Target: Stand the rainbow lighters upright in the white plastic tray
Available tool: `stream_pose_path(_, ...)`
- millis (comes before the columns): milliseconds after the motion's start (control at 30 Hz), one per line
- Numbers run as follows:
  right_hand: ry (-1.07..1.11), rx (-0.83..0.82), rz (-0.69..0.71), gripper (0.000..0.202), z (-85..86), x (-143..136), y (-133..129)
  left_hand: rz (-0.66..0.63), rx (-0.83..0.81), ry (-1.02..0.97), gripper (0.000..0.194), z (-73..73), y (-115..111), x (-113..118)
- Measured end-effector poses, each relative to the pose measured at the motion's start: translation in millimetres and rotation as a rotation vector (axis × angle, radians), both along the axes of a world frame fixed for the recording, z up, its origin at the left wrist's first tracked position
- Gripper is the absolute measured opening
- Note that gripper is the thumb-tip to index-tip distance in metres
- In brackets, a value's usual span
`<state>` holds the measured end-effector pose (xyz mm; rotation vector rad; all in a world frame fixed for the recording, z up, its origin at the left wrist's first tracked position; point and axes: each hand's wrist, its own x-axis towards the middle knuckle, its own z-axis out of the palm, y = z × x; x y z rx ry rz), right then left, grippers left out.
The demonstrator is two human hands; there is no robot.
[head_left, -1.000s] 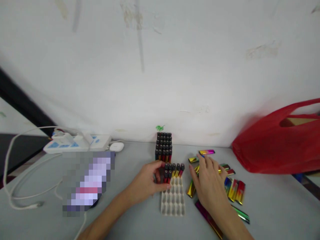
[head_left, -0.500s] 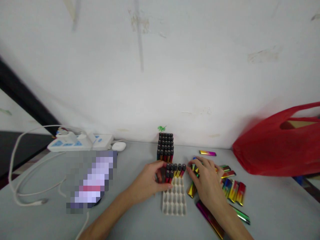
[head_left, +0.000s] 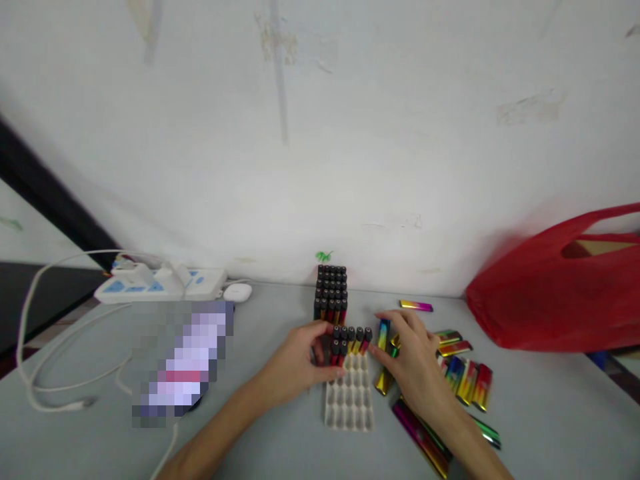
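Head view, left hand: the left hand (head_left: 295,363) curls against the left edge of the white tray (head_left: 349,400), fingers half closed on it and on the lighters already standing there, bracing them so the tray sits firm on the table (head_left: 260,440).
Head view, right hand: the right hand (head_left: 413,363) pinches one rainbow lighter (head_left: 383,333) upright between thumb and fingertips, just right of the tray's filled rows, black cap up like those beside it.
Tray: lighters in the tray (head_left: 350,340) fill only the far rows; the near cells stand open, nearest the person.
Loose lighters: a scatter of loose lighters (head_left: 467,380) lies flat beside and under the right wrist, within easy reach.
Full block: a packed block of lighters (head_left: 331,293) stands farther back, near the wall and apart from the tray.
Off to the sides: a red bag (head_left: 555,293) right; a power strip (head_left: 160,283) and white cable (head_left: 55,393) left.
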<state>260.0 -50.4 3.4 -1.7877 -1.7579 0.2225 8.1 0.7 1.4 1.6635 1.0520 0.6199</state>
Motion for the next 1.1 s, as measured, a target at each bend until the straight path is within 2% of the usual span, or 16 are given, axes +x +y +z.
stream_pose_path(133, 0.204, 0.031, 0.063, 0.038, 6.6, -4, -1, -0.001, 0.002, 0.000, 0.046, 1.7, 0, 0)
stream_pose_path(200, 0.281, 0.043, 0.043, 0.036, 7.3, -6, -1, -0.003, 0.005, 0.004, 0.045, 2.5, -1, 0)
stream_pose_path(333, 0.455, 0.060, -0.032, 0.050, 5.4, -8, 1, 0.001, 0.003, 0.007, 0.045, 2.8, -1, 0)
stream_pose_path(533, 0.826, -0.055, 0.003, 0.048, 12.0, -10, 1, -0.006, -0.002, 0.013, 0.045, 1.9, 0, 0)
stream_pose_path(767, 1.198, -0.252, -0.070, 0.057, 28.6, -18, -6, 0.002, -0.007, 0.000, 0.046, 1.8, -2, 0)
stream_pose_path(900, 1.426, -0.331, -0.017, 0.052, 34.0, -17, -5, 0.005, 0.005, 0.010, 0.045, 2.8, -1, 0)
stream_pose_path(1100, 1.561, -0.373, 0.030, 0.055, 44.6, -14, -6, -0.006, -0.010, 0.011, 0.044, 1.8, -1, 0)
